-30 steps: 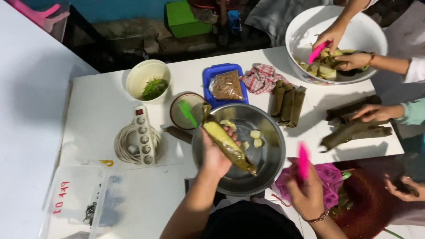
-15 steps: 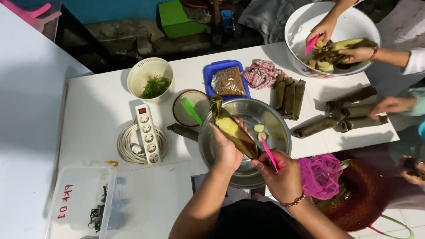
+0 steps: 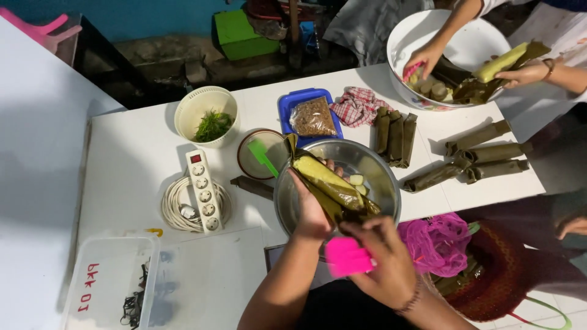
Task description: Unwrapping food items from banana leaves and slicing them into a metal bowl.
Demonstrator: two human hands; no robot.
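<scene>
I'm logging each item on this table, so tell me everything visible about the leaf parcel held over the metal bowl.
The leaf parcel is a long dark green leaf, opened along its top to show a pale yellow filling. It lies slanted, one leaf end sticking up toward the far left, over the steel bowl. The left hand cradles it from below; the right hand, gripping a pink scraper, meets its near end.

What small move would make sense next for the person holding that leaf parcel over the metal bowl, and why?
Probably bring the pink spatula in the right hand up to the open leaf parcel. The left hand holds the parcel open over the metal bowl, its yellow filling bared, while the spatula sits just below it, not yet touching.
</scene>
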